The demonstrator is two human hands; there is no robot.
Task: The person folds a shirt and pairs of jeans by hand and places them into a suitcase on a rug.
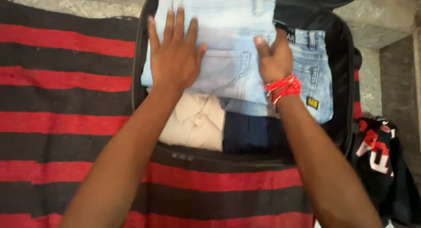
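The left hand (pixel 175 57) lies flat with fingers spread on the folded pale blue denim jeans (pixel 228 39); the right hand (pixel 274 57) is half curled, gripping their right edge. The jeans are at upper centre, inside an open black fabric suitcase (pixel 346 79), above a beige folded shirt (pixel 195 120) and a navy folded garment (pixel 245 133). A second pair of jeans at right carries a small yellow square label (pixel 312 102). A red and black striped blanket (pixel 66 101) fills the left.

red-and-black striped blanket (pixel 66 122), black printed garment (pixel 377 162), grey stone floor (pixel 377 17)

Head camera looks steeply down, close above suitcase (pixel 140 57).
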